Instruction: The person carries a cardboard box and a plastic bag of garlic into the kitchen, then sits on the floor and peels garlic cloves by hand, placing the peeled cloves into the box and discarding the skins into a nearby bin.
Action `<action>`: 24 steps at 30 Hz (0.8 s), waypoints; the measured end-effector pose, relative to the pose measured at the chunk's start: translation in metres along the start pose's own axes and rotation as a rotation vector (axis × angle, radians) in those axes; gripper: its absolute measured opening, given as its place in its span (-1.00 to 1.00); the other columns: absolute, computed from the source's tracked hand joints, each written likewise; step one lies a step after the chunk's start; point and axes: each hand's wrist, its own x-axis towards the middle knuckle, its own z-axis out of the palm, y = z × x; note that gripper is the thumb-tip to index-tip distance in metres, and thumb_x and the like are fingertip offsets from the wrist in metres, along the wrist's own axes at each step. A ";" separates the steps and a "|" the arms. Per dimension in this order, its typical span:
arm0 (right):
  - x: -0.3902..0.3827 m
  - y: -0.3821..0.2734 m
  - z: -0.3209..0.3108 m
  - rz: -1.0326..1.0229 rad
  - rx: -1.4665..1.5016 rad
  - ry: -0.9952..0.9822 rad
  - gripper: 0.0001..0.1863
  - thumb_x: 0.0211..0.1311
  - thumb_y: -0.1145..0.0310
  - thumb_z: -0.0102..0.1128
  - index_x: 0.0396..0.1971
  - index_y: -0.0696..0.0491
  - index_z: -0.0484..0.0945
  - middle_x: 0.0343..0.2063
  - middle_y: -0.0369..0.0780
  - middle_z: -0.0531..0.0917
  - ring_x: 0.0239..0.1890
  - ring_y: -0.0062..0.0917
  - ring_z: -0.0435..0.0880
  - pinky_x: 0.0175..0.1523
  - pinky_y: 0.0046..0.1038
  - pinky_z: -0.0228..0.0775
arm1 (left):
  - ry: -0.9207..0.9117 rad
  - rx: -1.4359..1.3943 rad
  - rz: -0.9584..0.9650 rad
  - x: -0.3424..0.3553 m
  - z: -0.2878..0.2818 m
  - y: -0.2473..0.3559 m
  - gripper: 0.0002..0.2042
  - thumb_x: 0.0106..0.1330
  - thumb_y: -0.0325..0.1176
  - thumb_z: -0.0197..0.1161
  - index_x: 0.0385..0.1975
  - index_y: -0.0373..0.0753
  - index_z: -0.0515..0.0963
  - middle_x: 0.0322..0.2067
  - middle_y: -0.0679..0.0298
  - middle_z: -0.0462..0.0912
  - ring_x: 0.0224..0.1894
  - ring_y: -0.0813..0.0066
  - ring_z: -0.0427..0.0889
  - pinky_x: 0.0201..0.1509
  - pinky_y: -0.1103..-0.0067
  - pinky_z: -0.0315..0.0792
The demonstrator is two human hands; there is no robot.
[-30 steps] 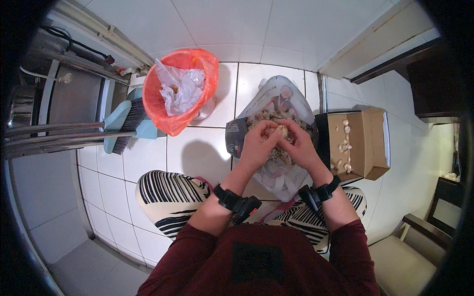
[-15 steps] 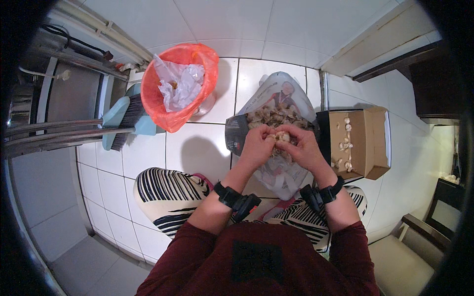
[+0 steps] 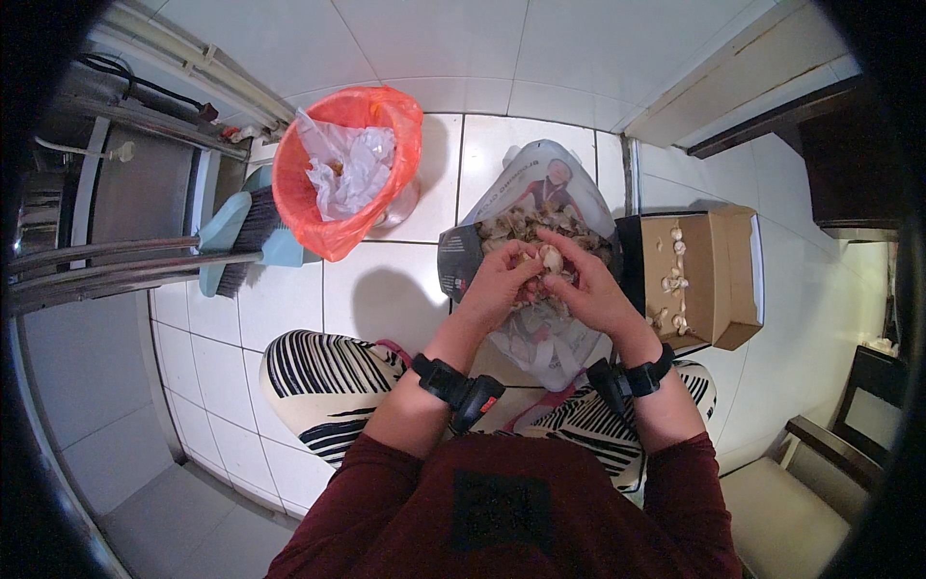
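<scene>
A pale garlic bulb (image 3: 551, 258) sits between my two hands, above an opened plastic bag (image 3: 555, 362) on the floor. My left hand (image 3: 497, 282) pinches at its left side, thumb and fingertips together. From the right, the fingers and thumb of my right hand (image 3: 590, 289) curve around the bulb, the index finger reaching over its top. Brownish dry garlic skins (image 3: 521, 225) lie heaped on the bag, just beyond and beneath my fingers.
To the right stands an open cardboard box (image 3: 725, 280) with several garlic pieces (image 3: 675, 282) in it. A bin with a red liner (image 3: 292, 198) holds crumpled white plastic at the far left. Beside it lean a broom (image 3: 258, 227) and a light-blue dustpan (image 3: 282, 247).
My hands have opened slightly around the garlic bulb, which now shows more plainly. The right index finger has lifted, and the left fingers have shifted a little left.
</scene>
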 end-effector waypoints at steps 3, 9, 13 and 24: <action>-0.001 -0.001 -0.002 0.111 0.137 -0.031 -0.58 0.13 0.48 0.02 0.04 0.14 0.31 -0.22 -0.15 0.52 -0.18 -0.56 0.52 -0.10 -0.51 0.39 | -0.045 -0.052 -0.015 0.002 -0.004 0.000 -0.91 0.20 -0.37 0.12 -0.35 -0.17 0.40 -0.50 0.36 0.47 -0.56 0.63 0.44 -0.54 0.72 0.34; 0.001 0.003 -0.012 0.175 0.195 -0.034 -0.64 0.17 0.47 0.01 0.00 0.14 0.33 -0.27 -0.22 0.51 -0.30 -0.62 0.49 -0.24 -0.61 0.36 | -0.030 -0.282 -0.031 -0.004 0.000 0.007 -0.88 0.21 -0.35 0.13 -0.31 -0.19 0.42 -0.49 0.38 0.48 -0.52 0.64 0.45 -0.54 0.71 0.35; 0.001 0.005 -0.009 0.145 0.046 0.041 -0.75 0.18 0.42 0.04 -0.15 0.16 0.43 -0.33 -0.23 0.53 -0.43 -0.61 0.48 -0.34 -0.58 0.33 | 0.057 0.050 0.111 -0.003 0.006 0.008 -0.76 0.19 -0.20 0.19 -0.27 -0.21 0.46 -0.52 0.39 0.47 -0.47 0.66 0.46 -0.50 0.71 0.36; 0.001 -0.005 -0.012 0.075 -0.339 0.056 -0.73 0.03 0.32 0.17 -0.29 0.12 0.41 -0.67 -0.18 0.45 -0.63 -0.60 0.37 -0.51 -0.56 0.21 | 0.035 0.701 0.393 -0.004 0.010 0.008 -0.73 0.21 -0.20 0.16 -0.31 -0.31 0.43 -0.50 0.27 0.48 -0.40 0.49 0.45 -0.26 0.53 0.34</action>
